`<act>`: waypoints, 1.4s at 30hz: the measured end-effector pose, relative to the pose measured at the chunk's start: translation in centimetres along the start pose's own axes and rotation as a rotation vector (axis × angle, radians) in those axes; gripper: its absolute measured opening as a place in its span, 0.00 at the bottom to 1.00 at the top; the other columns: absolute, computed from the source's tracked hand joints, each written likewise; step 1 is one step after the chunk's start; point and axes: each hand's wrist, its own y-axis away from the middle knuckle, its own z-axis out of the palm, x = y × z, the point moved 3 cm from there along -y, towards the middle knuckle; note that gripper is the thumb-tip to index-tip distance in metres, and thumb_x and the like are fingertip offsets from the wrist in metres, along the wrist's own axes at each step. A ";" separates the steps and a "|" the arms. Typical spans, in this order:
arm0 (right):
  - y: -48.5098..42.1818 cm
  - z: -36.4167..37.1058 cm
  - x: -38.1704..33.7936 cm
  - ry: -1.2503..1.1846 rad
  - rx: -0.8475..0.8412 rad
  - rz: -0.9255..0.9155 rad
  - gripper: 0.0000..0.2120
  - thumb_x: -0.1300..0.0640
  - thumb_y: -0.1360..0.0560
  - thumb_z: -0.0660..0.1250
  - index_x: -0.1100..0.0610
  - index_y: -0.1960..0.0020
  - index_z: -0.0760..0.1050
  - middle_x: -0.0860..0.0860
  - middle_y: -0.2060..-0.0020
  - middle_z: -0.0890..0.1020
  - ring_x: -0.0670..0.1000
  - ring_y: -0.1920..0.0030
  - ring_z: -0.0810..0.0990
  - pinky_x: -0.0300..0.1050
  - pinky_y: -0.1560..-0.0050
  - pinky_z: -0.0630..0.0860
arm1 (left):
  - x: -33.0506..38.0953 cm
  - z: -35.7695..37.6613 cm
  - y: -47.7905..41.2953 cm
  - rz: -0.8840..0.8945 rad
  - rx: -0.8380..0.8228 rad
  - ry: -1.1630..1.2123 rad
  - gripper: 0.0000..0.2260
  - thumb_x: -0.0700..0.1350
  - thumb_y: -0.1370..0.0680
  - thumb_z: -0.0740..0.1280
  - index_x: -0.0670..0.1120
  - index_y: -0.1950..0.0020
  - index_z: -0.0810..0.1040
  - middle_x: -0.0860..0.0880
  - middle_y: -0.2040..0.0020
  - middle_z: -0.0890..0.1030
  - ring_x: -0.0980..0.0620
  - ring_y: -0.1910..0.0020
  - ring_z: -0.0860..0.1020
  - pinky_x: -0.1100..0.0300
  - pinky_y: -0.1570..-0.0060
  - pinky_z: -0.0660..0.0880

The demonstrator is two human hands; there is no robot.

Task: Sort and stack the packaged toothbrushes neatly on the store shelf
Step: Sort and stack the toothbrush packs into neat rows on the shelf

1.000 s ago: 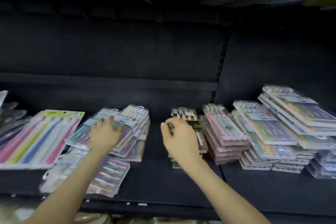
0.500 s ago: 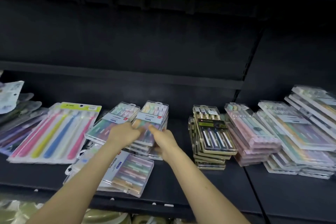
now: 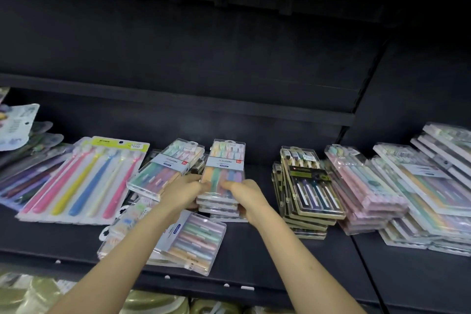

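Both hands grip a stack of clear five-brush toothbrush packs (image 3: 223,178) at frame centre on the black shelf (image 3: 254,255): left hand (image 3: 182,192) on its left edge, right hand (image 3: 246,195) on its right.

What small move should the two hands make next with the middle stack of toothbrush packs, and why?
Probably press the middle stack square from both sides and set it straight. The left hand and right hand grip its near end, and its lower packs stick out unevenly under the top one.
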 end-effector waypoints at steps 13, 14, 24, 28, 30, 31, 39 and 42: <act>0.3 0.2 -1.0 -0.094 -0.030 0.058 0.23 0.54 0.36 0.73 0.58 0.42 0.77 0.56 0.47 0.82 0.57 0.47 0.82 0.55 0.43 0.79 | 0.7 0.4 -0.3 -0.048 0.033 0.052 0.03 0.38 0.25 0.65 0.42 0.52 0.77 0.43 0.58 0.78 0.46 0.60 0.76 0.55 0.60 0.73; 0.4 0.2 -1.1 -0.071 -0.041 0.056 0.25 0.55 0.38 0.73 0.58 0.42 0.77 0.56 0.46 0.82 0.57 0.47 0.81 0.55 0.43 0.79 | 0.7 0.6 0.0 -0.054 0.041 0.046 0.01 0.38 0.25 0.65 0.42 0.54 0.76 0.43 0.59 0.77 0.46 0.60 0.76 0.54 0.59 0.73; 2.4 -0.7 -2.8 -0.195 -0.061 -0.166 0.18 0.66 0.30 0.70 0.57 0.41 0.77 0.55 0.48 0.83 0.55 0.48 0.82 0.50 0.45 0.79 | 2.6 1.9 3.5 0.056 0.018 0.231 0.07 0.39 0.23 0.65 0.49 0.55 0.79 0.54 0.69 0.83 0.51 0.62 0.80 0.57 0.61 0.75; 5.8 -3.5 -5.2 -0.259 -0.083 -0.301 0.17 0.69 0.30 0.69 0.57 0.43 0.79 0.54 0.51 0.85 0.53 0.51 0.84 0.45 0.54 0.81 | 4.7 2.1 5.4 0.185 0.016 0.255 0.06 0.41 0.24 0.67 0.50 0.49 0.79 0.54 0.61 0.84 0.58 0.63 0.82 0.60 0.63 0.74; 7.8 -5.9 -6.5 -0.295 -0.081 -0.359 0.17 0.68 0.30 0.70 0.57 0.43 0.80 0.54 0.50 0.85 0.56 0.49 0.83 0.51 0.46 0.80 | 6.5 2.9 6.3 0.251 0.008 0.283 0.07 0.42 0.24 0.68 0.49 0.47 0.78 0.52 0.54 0.84 0.55 0.56 0.82 0.59 0.59 0.74; 8.9 -7.4 -7.0 -0.314 -0.080 -0.391 0.17 0.67 0.31 0.71 0.57 0.43 0.80 0.55 0.50 0.85 0.57 0.47 0.83 0.54 0.44 0.79 | 7.6 3.7 6.8 0.285 -0.014 0.296 0.08 0.42 0.24 0.68 0.49 0.46 0.78 0.50 0.51 0.83 0.54 0.54 0.82 0.58 0.57 0.75; 16.3 -22.8 -7.3 -0.316 0.063 -0.500 0.20 0.63 0.35 0.72 0.57 0.43 0.81 0.57 0.50 0.85 0.58 0.50 0.84 0.51 0.52 0.80 | 15.2 16.4 11.2 0.385 -0.381 0.368 0.19 0.45 0.25 0.70 0.51 0.35 0.74 0.47 0.47 0.84 0.52 0.50 0.83 0.56 0.54 0.79; 18.0 -29.4 -6.7 -0.307 0.196 -0.478 0.15 0.66 0.32 0.69 0.60 0.45 0.82 0.57 0.54 0.85 0.55 0.56 0.85 0.40 0.65 0.78 | 17.1 22.7 12.5 0.370 -0.516 0.386 0.17 0.45 0.25 0.70 0.50 0.37 0.76 0.49 0.48 0.84 0.52 0.50 0.83 0.56 0.51 0.78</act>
